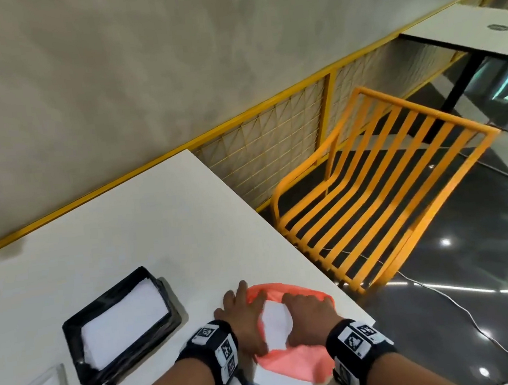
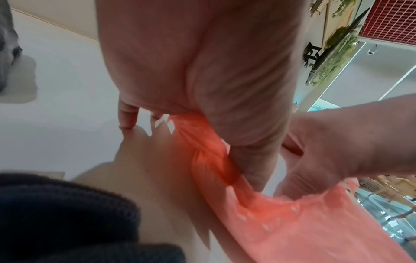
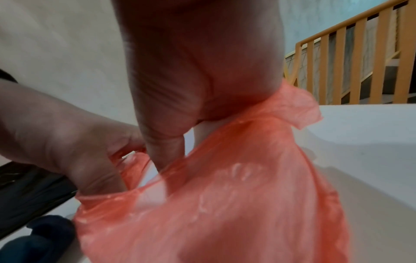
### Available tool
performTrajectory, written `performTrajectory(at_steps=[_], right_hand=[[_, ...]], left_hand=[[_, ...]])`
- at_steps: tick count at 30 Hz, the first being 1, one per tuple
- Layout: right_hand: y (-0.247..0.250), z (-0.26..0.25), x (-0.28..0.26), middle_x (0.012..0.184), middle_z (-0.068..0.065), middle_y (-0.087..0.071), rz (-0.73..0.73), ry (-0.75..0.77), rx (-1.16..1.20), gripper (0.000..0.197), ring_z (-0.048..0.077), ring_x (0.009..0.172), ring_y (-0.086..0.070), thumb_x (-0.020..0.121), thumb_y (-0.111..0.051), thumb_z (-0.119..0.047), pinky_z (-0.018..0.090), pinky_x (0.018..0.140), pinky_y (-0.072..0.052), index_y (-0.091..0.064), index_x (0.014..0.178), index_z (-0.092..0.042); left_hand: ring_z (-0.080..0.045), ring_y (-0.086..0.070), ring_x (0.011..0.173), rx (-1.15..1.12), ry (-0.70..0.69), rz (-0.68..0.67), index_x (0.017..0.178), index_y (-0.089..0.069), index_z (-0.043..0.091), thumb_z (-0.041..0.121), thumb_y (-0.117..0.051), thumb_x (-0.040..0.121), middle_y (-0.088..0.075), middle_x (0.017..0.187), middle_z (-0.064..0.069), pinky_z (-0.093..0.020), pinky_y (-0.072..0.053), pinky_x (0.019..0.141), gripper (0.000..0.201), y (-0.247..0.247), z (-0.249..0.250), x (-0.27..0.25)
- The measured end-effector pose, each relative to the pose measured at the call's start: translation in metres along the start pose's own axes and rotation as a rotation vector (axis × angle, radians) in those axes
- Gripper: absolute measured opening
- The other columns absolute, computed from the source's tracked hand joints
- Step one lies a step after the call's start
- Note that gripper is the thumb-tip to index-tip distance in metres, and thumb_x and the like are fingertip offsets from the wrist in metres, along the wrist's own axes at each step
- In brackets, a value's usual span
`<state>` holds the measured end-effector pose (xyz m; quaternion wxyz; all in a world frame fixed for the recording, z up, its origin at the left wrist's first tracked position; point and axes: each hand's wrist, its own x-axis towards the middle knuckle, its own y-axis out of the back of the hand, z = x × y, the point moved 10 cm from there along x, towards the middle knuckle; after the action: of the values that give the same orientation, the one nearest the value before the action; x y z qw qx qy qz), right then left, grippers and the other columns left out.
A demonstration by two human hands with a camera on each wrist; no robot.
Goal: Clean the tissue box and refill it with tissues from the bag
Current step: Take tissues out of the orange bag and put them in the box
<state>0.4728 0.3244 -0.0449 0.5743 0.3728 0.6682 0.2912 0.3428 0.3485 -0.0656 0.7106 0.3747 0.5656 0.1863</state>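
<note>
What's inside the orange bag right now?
White tissues show through the mouth of the orange bag, which the left hand and right hand are spreading open. How many remain is hidden by the plastic and the hands.

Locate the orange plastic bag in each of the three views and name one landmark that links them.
Head: orange bag at bottom centre, between both hands.
Left wrist: lower right, under the left thumb.
Right wrist: lower centre, below the right hand.
Shared landmark: the white table beneath it.
</note>
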Motion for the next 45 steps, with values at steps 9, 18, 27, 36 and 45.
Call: performTrajectory(at_steps=[9, 18, 27, 36, 45], right_hand=[[0.024, 0.006, -0.012, 0.116, -0.013, -0.065, 0.053, 0.058, 0.331, 0.050, 0.015, 0.109, -0.059, 0.068, -0.068, -0.028, 0.033, 0.091, -0.049, -0.060, 0.116, -0.037], [0.078, 0.036, -0.022, 0.105, -0.002, -0.074, 0.159, 0.077, 1.199, 0.048, 0.017, 0.093, -0.071, 0.074, -0.082, -0.014, 0.042, 0.080, -0.061, -0.062, 0.115, -0.029], [0.149, 0.016, -0.024, 0.113, 0.012, -0.072, 0.236, 0.245, 1.516, 0.054, 0.033, 0.104, -0.068, 0.072, -0.082, -0.011, 0.059, 0.089, -0.054, -0.061, 0.121, -0.013], [0.194, -0.120, -0.042, 0.108, 0.001, -0.071, 0.041, 0.474, 1.021, 0.054, 0.022, 0.096, -0.070, 0.068, -0.085, -0.019, 0.047, 0.084, -0.059, -0.061, 0.115, -0.026], [0.191, -0.175, -0.037, 0.111, 0.004, -0.069, -0.028, 0.487, 0.987, 0.066, 0.025, 0.095, -0.071, 0.065, -0.085, -0.017, 0.050, 0.083, -0.059, -0.054, 0.123, -0.030]], left_hand=[[-0.036, -0.007, 0.151, -0.177, -0.012, 0.097, 0.148, -0.026, 0.040, 0.044, -0.075, 0.065, -0.004, 0.167, 0.001, -0.060, -0.029, 0.115, 0.097, 0.008, -0.027, -0.001], [-0.040, 0.000, 0.152, -0.124, -0.022, 0.098, 0.153, -0.016, 0.034, 0.052, -0.075, 0.064, 0.000, 0.167, -0.004, -0.061, -0.026, 0.115, 0.109, -0.004, -0.025, -0.007], [-0.018, -0.020, 0.151, -1.011, -0.183, 0.335, 0.132, -0.047, 0.040, 0.077, -0.077, 0.052, -0.022, 0.162, 0.004, -0.048, -0.020, 0.124, 0.094, 0.052, -0.036, -0.044], [-0.039, -0.065, 0.118, -2.321, -0.653, 0.056, 0.129, -0.066, 0.005, 0.043, -0.095, 0.056, -0.060, 0.136, -0.027, -0.048, -0.059, 0.087, 0.088, 0.132, -0.020, -0.123], [-0.044, -0.065, 0.113, -2.435, -0.436, 0.439, 0.136, -0.054, -0.003, 0.010, -0.075, 0.080, -0.061, 0.129, -0.033, -0.051, -0.056, 0.089, 0.062, 0.104, -0.084, -0.137]])
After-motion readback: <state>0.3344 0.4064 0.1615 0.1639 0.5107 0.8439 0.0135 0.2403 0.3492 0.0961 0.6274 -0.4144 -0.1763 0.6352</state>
